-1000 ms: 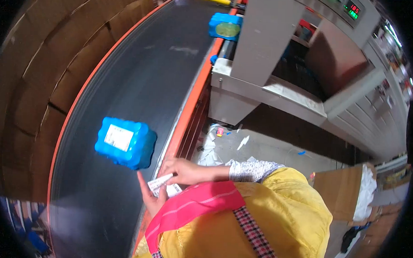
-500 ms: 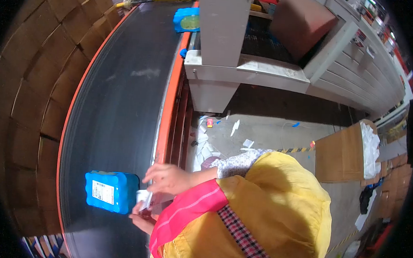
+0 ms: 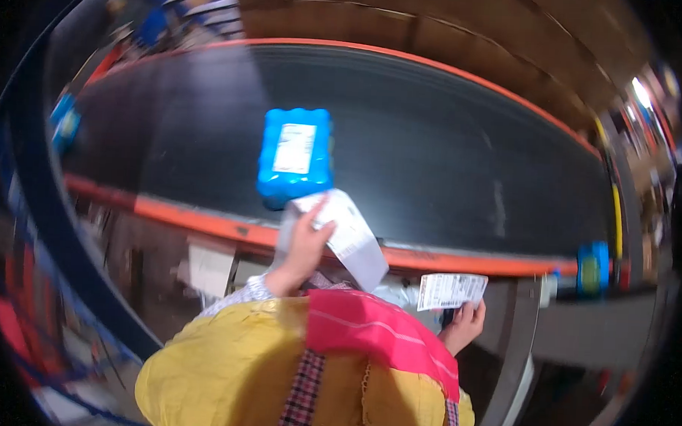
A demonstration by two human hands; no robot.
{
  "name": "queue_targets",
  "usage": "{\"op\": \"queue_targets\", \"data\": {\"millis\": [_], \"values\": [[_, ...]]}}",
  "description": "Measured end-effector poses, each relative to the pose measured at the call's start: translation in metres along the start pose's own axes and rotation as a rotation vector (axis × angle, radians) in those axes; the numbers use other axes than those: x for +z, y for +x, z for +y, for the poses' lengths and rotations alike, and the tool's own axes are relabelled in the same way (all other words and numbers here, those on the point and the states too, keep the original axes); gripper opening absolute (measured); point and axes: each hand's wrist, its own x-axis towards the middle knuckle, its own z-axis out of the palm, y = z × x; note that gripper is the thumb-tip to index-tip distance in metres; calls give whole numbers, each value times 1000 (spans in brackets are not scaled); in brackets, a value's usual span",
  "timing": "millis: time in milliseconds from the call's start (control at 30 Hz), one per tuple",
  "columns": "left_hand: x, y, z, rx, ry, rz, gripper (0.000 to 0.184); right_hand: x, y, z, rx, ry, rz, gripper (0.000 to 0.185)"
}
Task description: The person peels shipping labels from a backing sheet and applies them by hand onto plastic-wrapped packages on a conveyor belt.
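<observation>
My left hand (image 3: pixel 305 246) grips a folded white strip of labels (image 3: pixel 348 232) over the near edge of the conveyor belt. Lower and to the right, my right hand (image 3: pixel 465 325) pinches a single printed shipping label (image 3: pixel 450 292) by its corner. Just beyond the strip, a blue shrink-wrapped pack (image 3: pixel 293 180) lies on the belt with a white label (image 3: pixel 294 148) on its upper face. The strip's top end overlaps the pack's near side; whether they touch I cannot tell.
The black conveyor belt (image 3: pixel 427 156) crosses in front of me, with an orange rail (image 3: pixel 498 263) along its near edge. Another blue pack (image 3: pixel 593 268) is at the right end, and one more (image 3: pixel 65 123) at the far left. Stacked cardboard boxes (image 3: pixel 447 39) line the far side.
My view has swung round to face the belt squarely. My hands, close together before, are now apart, with the label strip in the left and a single label in the right.
</observation>
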Motion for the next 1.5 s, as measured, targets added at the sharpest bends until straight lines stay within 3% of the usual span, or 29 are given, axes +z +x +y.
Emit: {"op": "queue_targets", "data": {"millis": [67,133,200,267,433,700,833,933,967,1067,1133,1367,1500], "values": [[7,-16,-12,-65,24,-147,40,-10,4,10,7,114,-67,29],[22,-29,-3,29,155,-217,37,2,0,-5,-4,210,-80,28],[34,-47,-3,125,71,-204,40,-6,2,5,-14,246,-129,27],[45,-57,-8,184,225,-109,45,-14,13,25,32,304,-185,30],[82,-81,-27,-4,80,-52,43,-21,24,11,61,260,-265,28],[92,-76,-5,9,14,-108,35,-16,25,-4,63,206,-241,25],[85,-59,-31,27,88,-103,35,-11,22,-3,42,115,-204,25],[83,-54,-30,30,245,-267,37,-29,11,1,36,-49,-69,27],[79,-50,-49,-128,222,-277,34,-29,12,5,-1,-80,-85,26],[82,-53,-39,-1,474,-439,29,-16,7,21,-29,27,-85,25],[85,-36,-45,-241,266,-509,27,5,12,23,0,168,-49,24],[95,-28,-66,-237,203,-639,31,-13,15,23,12,230,-59,26],[83,-27,-67,-233,167,-714,30,-12,7,30,-67,100,18,27]]}}
